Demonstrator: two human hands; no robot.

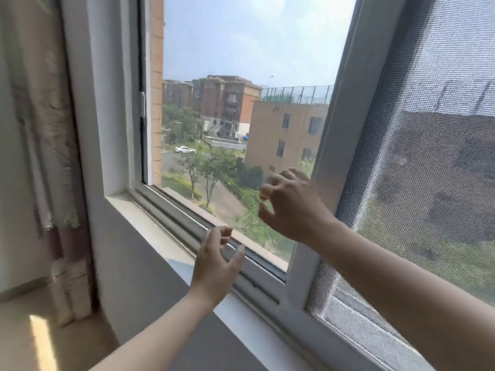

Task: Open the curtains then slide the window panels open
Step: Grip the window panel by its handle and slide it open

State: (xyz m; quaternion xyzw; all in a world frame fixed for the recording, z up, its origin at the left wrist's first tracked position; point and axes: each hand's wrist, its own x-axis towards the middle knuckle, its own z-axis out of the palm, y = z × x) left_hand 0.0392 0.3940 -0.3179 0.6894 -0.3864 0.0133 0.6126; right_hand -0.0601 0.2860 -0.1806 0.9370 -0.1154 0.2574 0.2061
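Curtain [45, 145] is drawn aside, far left of both hands. Left hand [214, 266] half-curled, empty, over the bottom track [171, 218]. Right hand [292, 207] loosely curled, empty, probably touching the panel stile [342, 124]. Stile should be gripped low and pushed along the track, evenly.

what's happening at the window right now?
A person stands at a sliding window with both hands raised and empty. The curtain is already pulled to the left side. The left half of the window is open to the outside, and the panel with the mesh screen sits on the right. The right hand hovers, fingers curled, beside that panel's white frame edge; whether it touches the frame cannot be told. The left hand is loosely open above the bottom track.
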